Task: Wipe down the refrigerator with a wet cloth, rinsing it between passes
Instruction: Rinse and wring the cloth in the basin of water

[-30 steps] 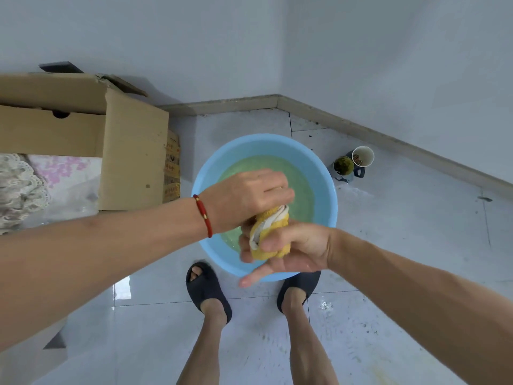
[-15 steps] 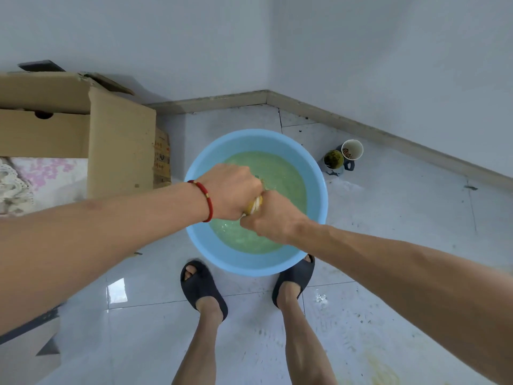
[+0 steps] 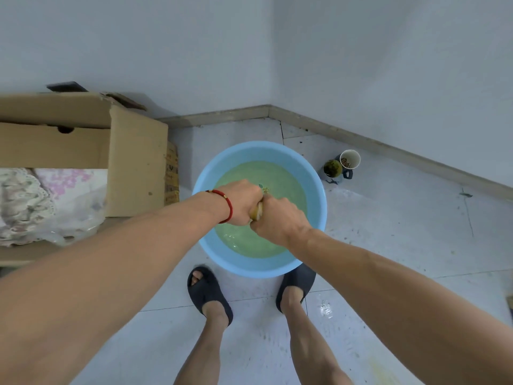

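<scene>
Both hands meet over the middle of a blue basin [image 3: 316, 187] that sits on the tiled floor [image 3: 388, 232] near the corner of the room. The left hand [image 3: 244, 202], with a red cord bracelet [image 3: 226, 204] at its wrist, is closed into a fist, and the right hand [image 3: 277, 218] is closed tight against it. Between them only a small sliver of the yellow cloth [image 3: 256, 213] shows, gripped by both sets of curled fingers above the greenish water [image 3: 277, 176].

The basin's near rim sits just in front of the person's dark slippers [image 3: 208, 290]. A cardboard box [image 3: 133, 162] stands beside the basin's left side, with floral fabric [image 3: 41, 195] next to it. Two cups [image 3: 342, 165] stand on the floor toward the wall at the right.
</scene>
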